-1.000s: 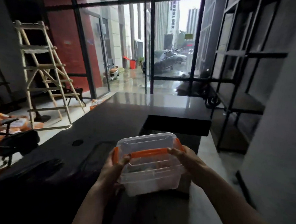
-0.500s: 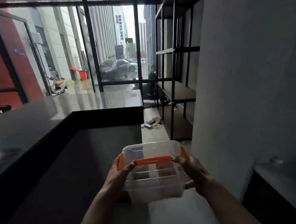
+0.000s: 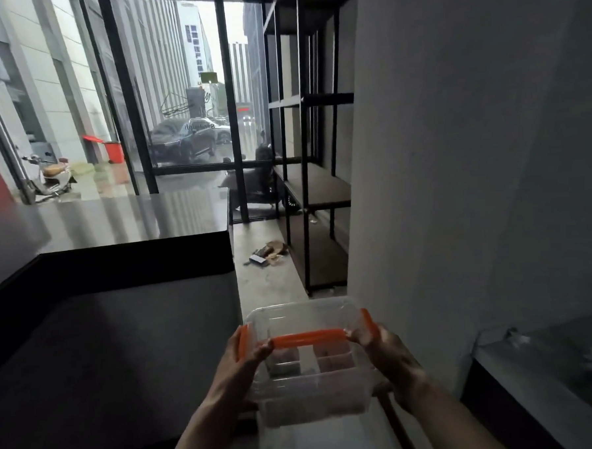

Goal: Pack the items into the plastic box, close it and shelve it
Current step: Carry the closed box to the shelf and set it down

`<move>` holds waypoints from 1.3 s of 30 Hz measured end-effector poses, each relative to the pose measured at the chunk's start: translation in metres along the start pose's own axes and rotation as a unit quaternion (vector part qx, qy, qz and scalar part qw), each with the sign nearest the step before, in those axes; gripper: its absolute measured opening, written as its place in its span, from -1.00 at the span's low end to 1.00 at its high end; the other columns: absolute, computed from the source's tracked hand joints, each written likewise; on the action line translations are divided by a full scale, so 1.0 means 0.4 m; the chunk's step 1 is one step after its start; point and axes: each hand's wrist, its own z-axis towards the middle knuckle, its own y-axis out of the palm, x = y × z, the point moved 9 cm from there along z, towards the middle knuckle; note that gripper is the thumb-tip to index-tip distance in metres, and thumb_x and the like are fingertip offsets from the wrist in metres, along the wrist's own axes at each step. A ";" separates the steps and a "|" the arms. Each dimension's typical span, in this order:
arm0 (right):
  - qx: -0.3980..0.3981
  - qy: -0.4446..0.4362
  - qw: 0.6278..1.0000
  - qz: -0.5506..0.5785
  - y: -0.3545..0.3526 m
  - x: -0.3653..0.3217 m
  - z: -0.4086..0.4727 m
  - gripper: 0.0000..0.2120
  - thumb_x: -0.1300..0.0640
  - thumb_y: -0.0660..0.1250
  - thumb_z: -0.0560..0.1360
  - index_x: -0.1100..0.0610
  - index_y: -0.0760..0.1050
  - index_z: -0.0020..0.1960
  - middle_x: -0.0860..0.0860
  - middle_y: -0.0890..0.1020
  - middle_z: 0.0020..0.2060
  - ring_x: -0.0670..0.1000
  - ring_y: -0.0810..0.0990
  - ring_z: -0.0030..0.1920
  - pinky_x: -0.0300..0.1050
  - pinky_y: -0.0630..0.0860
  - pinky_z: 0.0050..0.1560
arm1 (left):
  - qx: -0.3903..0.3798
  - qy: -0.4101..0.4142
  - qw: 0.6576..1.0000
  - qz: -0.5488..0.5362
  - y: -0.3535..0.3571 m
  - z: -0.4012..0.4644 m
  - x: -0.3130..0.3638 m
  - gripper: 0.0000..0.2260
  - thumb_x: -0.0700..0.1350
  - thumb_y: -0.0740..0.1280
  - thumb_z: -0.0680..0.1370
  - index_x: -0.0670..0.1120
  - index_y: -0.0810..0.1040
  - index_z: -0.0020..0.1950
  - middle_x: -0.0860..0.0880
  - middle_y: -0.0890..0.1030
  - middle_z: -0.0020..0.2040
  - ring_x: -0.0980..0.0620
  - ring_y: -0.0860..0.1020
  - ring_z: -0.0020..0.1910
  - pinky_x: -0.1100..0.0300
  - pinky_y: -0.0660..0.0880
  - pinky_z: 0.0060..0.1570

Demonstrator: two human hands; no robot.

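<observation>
I carry a clear plastic box (image 3: 310, 388) with a lid and orange latches in front of me, low in the head view. My left hand (image 3: 238, 363) grips its left side at the orange latch. My right hand (image 3: 385, 351) grips its right side. Several items show dimly through the clear walls. A black metal shelf unit (image 3: 315, 185) with dark boards stands ahead on the right, past a grey wall.
A dark counter (image 3: 115, 336) with a raised glossy top fills the left. A grey wall (image 3: 457, 181) rises close on the right, with a low dark ledge (image 3: 549, 375) beside it. Scraps (image 3: 267, 253) lie on the floor between counter and shelves. Glass front beyond.
The view has swung right, from the counter and ladder toward the shelf unit and wall. Both hands have kept hold of the closed box, which is off the counter.
</observation>
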 end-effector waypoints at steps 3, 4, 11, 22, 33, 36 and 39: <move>0.013 0.001 1.000 0.000 0.027 -0.028 0.109 -0.47 -0.21 0.34 0.53 0.05 0.46 0.39 0.02 0.66 0.09 -0.01 0.64 -0.01 -0.14 0.56 -0.34 | -0.001 -0.006 1.000 0.002 -0.007 0.122 0.000 -0.27 0.12 0.50 0.44 0.21 0.27 0.54 -0.01 0.43 0.41 -0.03 0.53 0.14 -0.06 0.66 -0.30; 0.015 0.004 1.000 -0.002 0.037 -0.040 0.145 -0.47 -0.19 0.35 0.53 0.06 0.45 0.40 0.01 0.65 0.09 -0.03 0.63 -0.01 -0.16 0.53 -0.33 | 0.002 0.001 1.000 0.003 -0.013 0.162 0.011 -0.27 0.09 0.50 0.45 0.18 0.26 0.55 -0.03 0.43 0.42 -0.03 0.53 0.14 -0.12 0.66 -0.19; 0.031 0.015 0.999 0.015 0.074 -0.122 0.373 -0.45 -0.17 0.38 0.52 0.08 0.45 0.41 0.05 0.64 0.12 0.01 0.63 0.01 -0.13 0.54 -0.35 | 0.007 -0.002 1.000 0.002 -0.020 0.418 0.085 -0.29 0.06 0.48 0.48 0.15 0.23 0.56 -0.07 0.44 0.40 -0.13 0.52 0.23 -0.03 0.60 -0.24; 0.032 0.024 0.998 0.038 0.059 -0.223 0.834 -0.46 -0.11 0.37 0.54 0.03 0.37 0.45 0.14 0.61 0.14 0.18 0.64 0.05 0.10 0.67 -0.17 | 0.040 -0.024 0.999 0.005 0.059 0.892 0.112 -0.31 0.02 0.52 0.45 0.03 0.19 0.43 -0.19 0.44 0.33 -0.14 0.52 0.10 -0.02 0.55 -0.30; -0.006 0.020 0.999 0.046 -0.015 -0.418 1.569 -0.38 -0.17 0.34 0.55 0.08 0.32 0.52 0.18 0.60 0.22 0.24 0.62 0.16 0.29 0.59 0.17 | 0.093 -0.054 0.994 0.007 0.230 1.581 0.171 -0.44 0.00 0.51 0.48 0.07 0.23 0.31 -0.15 0.47 0.21 -0.11 0.56 -0.04 -0.05 0.60 -0.34; -0.029 0.029 0.998 0.043 0.016 -0.489 1.751 -0.43 -0.17 0.31 0.57 0.06 0.34 0.48 0.17 0.61 0.20 0.24 0.64 0.13 0.30 0.61 0.13 | 0.115 -0.072 0.991 -0.003 0.230 1.737 0.198 -0.43 0.08 0.52 0.45 0.13 0.25 0.31 -0.03 0.49 0.09 -0.16 0.60 0.00 -0.05 0.63 -0.39; -0.035 0.010 0.999 0.036 0.065 -0.554 1.950 -0.52 -0.15 0.29 0.58 0.08 0.45 0.40 0.14 0.66 0.12 0.17 0.68 0.05 0.13 0.65 0.00 | 0.129 -0.064 0.990 -0.009 0.212 1.917 0.224 -0.41 0.10 0.51 0.46 0.11 0.26 0.35 -0.06 0.52 0.08 -0.15 0.62 -0.02 -0.04 0.63 -0.37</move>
